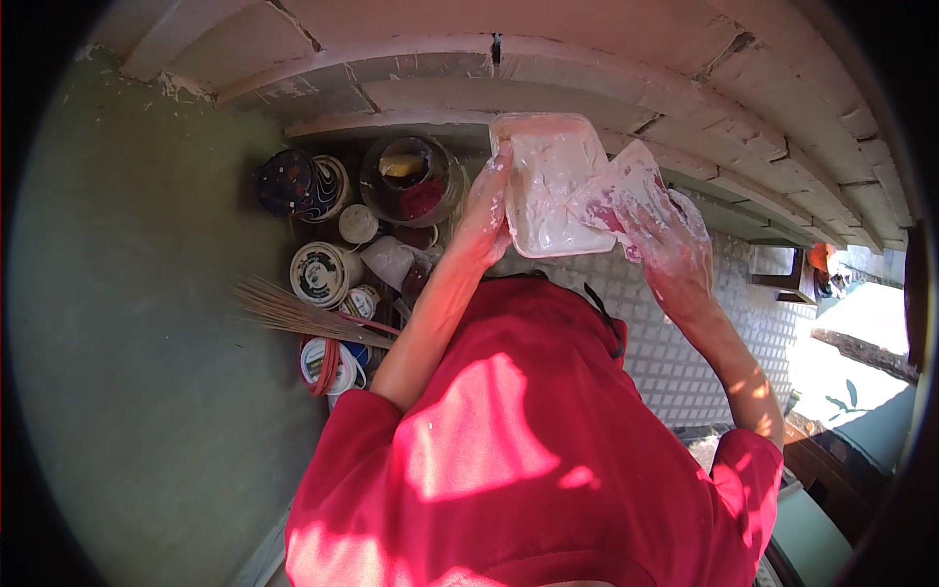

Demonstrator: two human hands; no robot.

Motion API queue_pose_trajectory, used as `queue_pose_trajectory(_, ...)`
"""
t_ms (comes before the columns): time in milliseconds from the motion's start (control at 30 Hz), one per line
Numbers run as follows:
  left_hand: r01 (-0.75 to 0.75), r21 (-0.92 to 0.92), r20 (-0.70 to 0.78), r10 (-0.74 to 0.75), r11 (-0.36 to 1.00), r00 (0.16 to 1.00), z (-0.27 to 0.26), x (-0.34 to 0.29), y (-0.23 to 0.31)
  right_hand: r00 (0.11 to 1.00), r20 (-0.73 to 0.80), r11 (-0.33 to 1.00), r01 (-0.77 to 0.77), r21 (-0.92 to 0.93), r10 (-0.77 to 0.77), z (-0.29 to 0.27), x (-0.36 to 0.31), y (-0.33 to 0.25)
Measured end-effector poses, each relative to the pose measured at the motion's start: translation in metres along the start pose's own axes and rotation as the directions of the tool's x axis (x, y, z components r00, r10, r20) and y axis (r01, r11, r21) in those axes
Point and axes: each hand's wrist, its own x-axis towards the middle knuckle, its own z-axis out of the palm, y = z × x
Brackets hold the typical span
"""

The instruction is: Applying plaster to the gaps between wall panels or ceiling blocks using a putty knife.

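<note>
A shallow rectangular tray (544, 119) with white paste (559, 181) spread inside is held up in front of me. My left hand (486, 215) is closed on its left edge, fingers wrapped behind it. In my right hand (677, 245) is a flat, paste-smeared scraper (636, 166), its left part overlapping the tray's right side. White paste coats the fingers and back of my right hand, with smaller smears on the left. Whether the scraper touches the paste inside the tray, I cannot tell.
Paint buckets (326, 274) and a large round tub (406, 142) holding a yellow and a red item crowd the left corner. A stick broom (293, 308) lies across them. Ribbed panels (606, 64) span the top. Patterned floor (719, 338) stretches right towards bright daylight.
</note>
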Motion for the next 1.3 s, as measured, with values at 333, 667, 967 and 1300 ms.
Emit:
queue_pose_trajectory(333,-0.032,0.074,-0.075,0.037,0.997,0.996,-0.001,0.000,0.005,0.991,-0.082,0.994,-0.097,0.058,0.102,-0.001,0.002,0.003)
queue_pose_trajectory(667,-0.020,0.134,-0.012,0.022,0.991,1.000,0.007,0.002,0.009,0.972,-0.008,0.891,-0.210,0.403,0.233,-0.035,0.029,0.057)
queue_pose_trajectory(967,-0.038,0.252,0.007,0.037,0.967,0.999,0.008,0.013,-0.008,0.996,0.034,0.940,0.066,0.335,-0.082,-0.042,0.120,0.106)
queue_pose_trajectory(1300,-0.096,0.314,-0.033,0.112,0.945,0.993,0.009,0.011,-0.016,0.847,0.456,0.909,0.072,0.411,-0.274,-0.041,0.150,0.083)
